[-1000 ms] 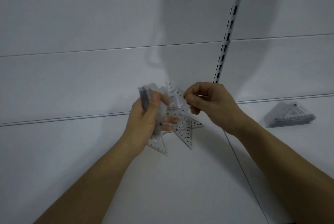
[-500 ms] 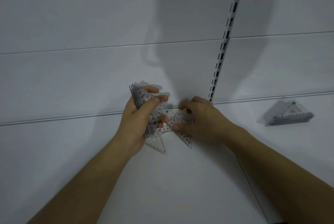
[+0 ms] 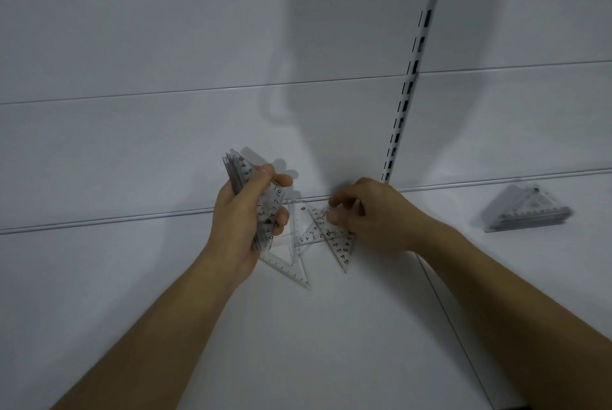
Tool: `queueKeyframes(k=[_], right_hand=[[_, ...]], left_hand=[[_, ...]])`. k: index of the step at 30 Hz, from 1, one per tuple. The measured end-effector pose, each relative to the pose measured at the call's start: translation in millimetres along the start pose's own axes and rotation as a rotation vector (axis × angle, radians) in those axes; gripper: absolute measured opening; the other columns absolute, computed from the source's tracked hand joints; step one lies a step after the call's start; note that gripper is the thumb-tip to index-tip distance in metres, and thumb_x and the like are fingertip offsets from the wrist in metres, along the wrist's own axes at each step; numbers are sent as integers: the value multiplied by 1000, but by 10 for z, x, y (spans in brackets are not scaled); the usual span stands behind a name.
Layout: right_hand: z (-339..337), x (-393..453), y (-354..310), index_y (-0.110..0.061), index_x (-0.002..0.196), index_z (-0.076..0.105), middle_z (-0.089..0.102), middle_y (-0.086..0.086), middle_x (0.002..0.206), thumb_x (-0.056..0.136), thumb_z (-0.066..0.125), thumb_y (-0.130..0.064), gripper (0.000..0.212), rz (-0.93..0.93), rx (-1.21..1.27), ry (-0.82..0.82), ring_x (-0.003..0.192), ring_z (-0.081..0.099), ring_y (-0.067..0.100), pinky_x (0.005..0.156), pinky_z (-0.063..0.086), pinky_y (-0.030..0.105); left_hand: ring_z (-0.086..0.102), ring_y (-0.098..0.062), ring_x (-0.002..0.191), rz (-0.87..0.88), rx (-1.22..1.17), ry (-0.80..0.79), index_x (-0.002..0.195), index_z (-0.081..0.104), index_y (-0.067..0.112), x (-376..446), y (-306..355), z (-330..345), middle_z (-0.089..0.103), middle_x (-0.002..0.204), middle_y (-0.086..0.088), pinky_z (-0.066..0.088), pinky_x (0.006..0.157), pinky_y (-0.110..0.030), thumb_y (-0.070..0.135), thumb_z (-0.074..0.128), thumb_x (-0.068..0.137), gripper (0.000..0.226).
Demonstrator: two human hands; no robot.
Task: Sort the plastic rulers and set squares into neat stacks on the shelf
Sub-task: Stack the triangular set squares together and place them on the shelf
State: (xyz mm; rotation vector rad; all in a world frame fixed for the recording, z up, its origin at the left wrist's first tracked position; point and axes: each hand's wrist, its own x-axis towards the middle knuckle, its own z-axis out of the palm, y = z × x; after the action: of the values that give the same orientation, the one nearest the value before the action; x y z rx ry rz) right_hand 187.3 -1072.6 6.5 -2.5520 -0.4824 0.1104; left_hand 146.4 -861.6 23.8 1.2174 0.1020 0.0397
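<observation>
My left hand (image 3: 245, 220) grips a bundle of clear plastic set squares (image 3: 246, 179), held upright above the white shelf (image 3: 298, 343). Just to its right, several loose clear set squares (image 3: 308, 237) lie overlapping on the shelf near the back wall. My right hand (image 3: 367, 214) reaches down onto that pile, and its thumb and fingertips pinch the top corner of one set square (image 3: 341, 247) with printed numbers. A finished stack of set squares (image 3: 526, 211) lies on the shelf at the far right.
A white back wall with horizontal panel seams rises behind the shelf. A slotted metal upright (image 3: 410, 78) runs down the wall to the shelf, just behind my right hand. A thin seam (image 3: 463, 343) divides the shelf surface into two sections.
My right hand has dropped from in front of the left hand's bundle down to the loose pile on the shelf and taken hold of a set square there. The left hand has lifted its bundle slightly.
</observation>
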Motion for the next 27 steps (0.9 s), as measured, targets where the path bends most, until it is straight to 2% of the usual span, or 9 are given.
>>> queueKeyframes(k=[4, 8, 11, 14, 17, 19, 23, 25, 27], right_hand=[[-68, -38, -43, -32, 127, 60, 50, -9, 115, 70, 81, -62, 68, -9, -145, -121, 100, 52, 11, 90, 48, 29], [-118, -43, -47, -29, 121, 59, 53, -9, 111, 70, 86, -52, 62, 40, -100, -147, 100, 55, 12, 88, 47, 27], [-138, -53, 9, -30, 116, 59, 57, -14, 101, 70, 88, -43, 56, 90, -3, -135, 89, 55, 5, 78, 44, 22], [-144, -18, 69, -28, 103, 68, 63, -13, 85, 82, 81, -30, 25, 104, 128, 46, 72, 57, 0, 69, 43, 20], [-198, 9, 99, -28, 94, 72, 67, -11, 79, 89, 74, -25, 5, 90, 282, 239, 67, 60, 4, 67, 44, 20], [-244, -15, 62, -23, 94, 75, 68, -7, 74, 93, 71, -21, 5, 50, 522, 301, 62, 58, 10, 63, 47, 25], [-227, -87, -104, -10, 103, 76, 59, 3, 65, 95, 66, -14, 13, 15, 1038, 309, 60, 52, 19, 59, 49, 28], [-170, -106, -178, -10, 103, 77, 62, 7, 69, 89, 72, -18, 17, 32, 1161, 286, 58, 55, 19, 58, 51, 28], [-87, -118, -225, -10, 100, 78, 67, 8, 70, 83, 77, -19, 20, 16, 1097, 282, 55, 59, 18, 55, 51, 29]], left_hand=[[50, -18, 47, -3, -8, -43, 79, 65, 16, -35, 26, 20, 71, 100, -9, 41, 43, -24, 41, 60, 91, 28], [49, -19, 47, -4, 13, -72, 83, 62, 13, -55, 28, 41, 70, 99, -11, 42, 42, -24, 48, 60, 86, 34], [48, -20, 47, -3, 37, -84, 84, 62, 12, -56, 8, 51, 70, 99, -11, 42, 42, -24, 47, 59, 89, 35], [51, -20, 50, -27, 50, -106, 86, 62, 13, -57, -9, 54, 69, 101, -12, 43, 45, -25, 49, 57, 90, 36], [54, -21, 58, -169, -58, -191, 95, 58, 16, -62, 3, 43, 67, 105, -14, 47, 49, -26, 43, 60, 90, 28], [58, -23, 66, -253, -175, -279, 104, 56, 16, -73, 21, 47, 66, 109, -17, 52, 55, -29, 32, 61, 90, 22], [65, -29, 79, -196, -189, -262, 121, 59, 12, -68, -25, 60, 68, 111, -20, 59, 72, -39, 26, 58, 94, 30], [68, -34, 88, -169, -150, -257, 127, 56, 8, -84, -57, 75, 66, 123, -23, 59, 77, -42, 26, 57, 94, 37], [69, -39, 97, -160, -107, -276, 130, 55, 7, -113, -83, 104, 65, 126, -22, 59, 79, -43, 26, 56, 94, 41]])
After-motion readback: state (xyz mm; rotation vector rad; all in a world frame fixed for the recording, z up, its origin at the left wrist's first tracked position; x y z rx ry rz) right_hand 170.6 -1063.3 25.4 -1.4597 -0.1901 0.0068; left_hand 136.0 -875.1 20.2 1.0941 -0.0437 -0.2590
